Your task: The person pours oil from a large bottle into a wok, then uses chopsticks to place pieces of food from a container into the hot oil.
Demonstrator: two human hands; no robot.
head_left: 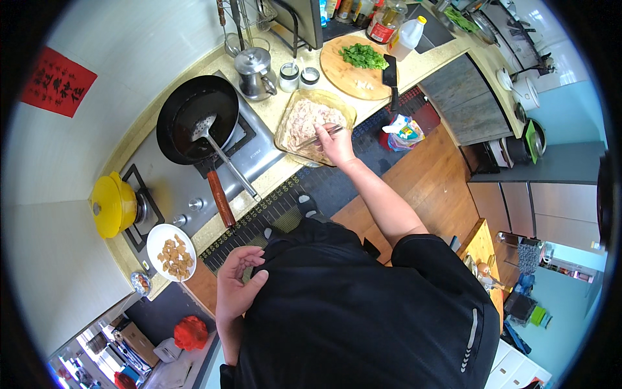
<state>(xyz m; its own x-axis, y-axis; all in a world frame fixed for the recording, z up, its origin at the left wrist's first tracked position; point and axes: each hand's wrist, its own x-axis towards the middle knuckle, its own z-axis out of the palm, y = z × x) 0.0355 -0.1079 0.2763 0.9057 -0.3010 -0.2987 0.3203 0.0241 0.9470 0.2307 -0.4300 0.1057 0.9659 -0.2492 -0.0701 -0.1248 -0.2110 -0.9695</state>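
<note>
My right hand [334,145] holds metal chopsticks [318,137] over a glass dish [351,113] of pale raw meat pieces [311,119]; their tips reach into the meat. My left hand [243,279] hangs beside my body with fingers loosely curled and nothing in it. On the gas stove, left of the dish, sits a black wok [167,104] with dark liquid in it, its wooden handle [221,199] towards me. A slotted metal spatula [223,155] rests in the wok, its handle over the rim. A white plate [151,243] of browned pieces [175,257] lies at the stove's near left.
A yellow pot [114,205] occupies the left burner. Beyond the dish are a metal kettle [253,73] and two small jars [300,78]. A round cutting board [335,73] bears chopped greens [362,56] and a black cleaver [390,78], its handle past the counter edge.
</note>
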